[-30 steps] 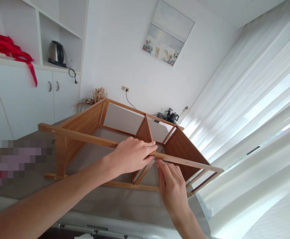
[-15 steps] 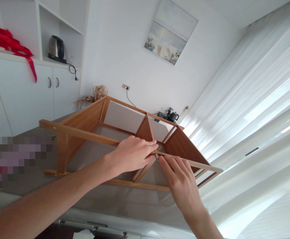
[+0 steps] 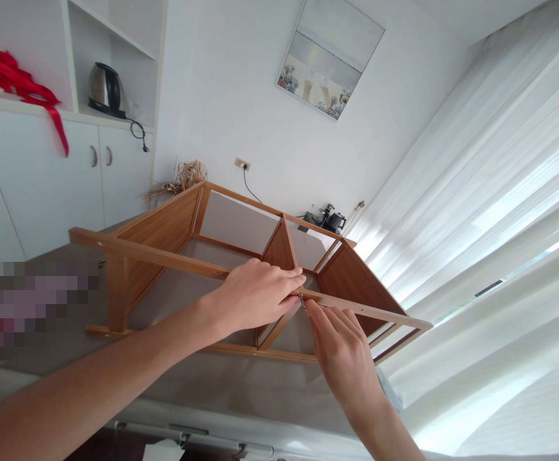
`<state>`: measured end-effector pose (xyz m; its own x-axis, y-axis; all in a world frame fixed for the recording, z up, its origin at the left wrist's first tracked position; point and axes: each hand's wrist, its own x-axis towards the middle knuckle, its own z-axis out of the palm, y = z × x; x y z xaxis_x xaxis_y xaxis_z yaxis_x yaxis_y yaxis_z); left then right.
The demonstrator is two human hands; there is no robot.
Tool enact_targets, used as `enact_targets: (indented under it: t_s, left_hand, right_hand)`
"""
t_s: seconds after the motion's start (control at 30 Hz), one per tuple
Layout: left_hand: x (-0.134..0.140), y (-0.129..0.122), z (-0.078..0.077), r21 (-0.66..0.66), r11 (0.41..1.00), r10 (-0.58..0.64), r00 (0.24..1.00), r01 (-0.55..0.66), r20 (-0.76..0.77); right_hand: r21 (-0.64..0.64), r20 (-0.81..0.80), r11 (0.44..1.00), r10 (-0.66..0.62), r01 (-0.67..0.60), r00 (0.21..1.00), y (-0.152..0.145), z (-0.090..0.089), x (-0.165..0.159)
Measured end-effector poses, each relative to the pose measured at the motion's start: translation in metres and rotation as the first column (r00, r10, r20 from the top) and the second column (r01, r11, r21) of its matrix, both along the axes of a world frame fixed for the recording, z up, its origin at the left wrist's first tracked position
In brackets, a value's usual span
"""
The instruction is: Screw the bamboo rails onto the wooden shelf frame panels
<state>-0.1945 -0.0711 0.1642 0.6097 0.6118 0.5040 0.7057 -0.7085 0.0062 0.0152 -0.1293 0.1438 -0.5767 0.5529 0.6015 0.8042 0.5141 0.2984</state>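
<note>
A wooden shelf frame lies on its side on a grey surface, with boards across it. Wrapped over the frame's upper rail near the middle board is my left hand, its fingers closed on the wood. Just right of it, my right hand pinches a small bent metal hex key between thumb and forefinger. The key's end meets the rail at the joint with the middle board; its tip is hidden there. Both hands nearly touch.
White cabinets stand at the left, with a kettle and red cloth above. Behind the frame are dried stalks and a black appliance. White curtains hang at the right. A blurred patch covers the left edge.
My right hand has turned a little at the wrist, its fingers curling closer together around the hex key. The left hand stays on the rail. The view has shifted slightly.
</note>
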Motion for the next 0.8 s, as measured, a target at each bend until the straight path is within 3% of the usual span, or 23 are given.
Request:
enact_targets:
  t_s: [0.33, 0.6, 0.8]
  left_hand:
    - [0.0, 0.001, -0.001, -0.004, 1.0, -0.005, 1.0, 0.005, 0.012]
    - [0.0, 0.001, -0.001, -0.014, 1.0, 0.001, 1.0, -0.001, 0.015]
    - [0.0, 0.001, 0.001, -0.014, 1.0, 0.002, 1.0, -0.001, 0.012]
  right_hand:
    - [0.042, 0.001, 0.999, -0.006, 0.006, 1.0, -0.009, -0.001, -0.002]
    - [0.036, 0.021, 0.999, -0.035, 0.035, 0.999, 0.001, -0.003, 0.006]
    - [0.026, 0.057, 1.0, -0.014, 0.013, 0.998, -0.002, 0.006, 0.003]
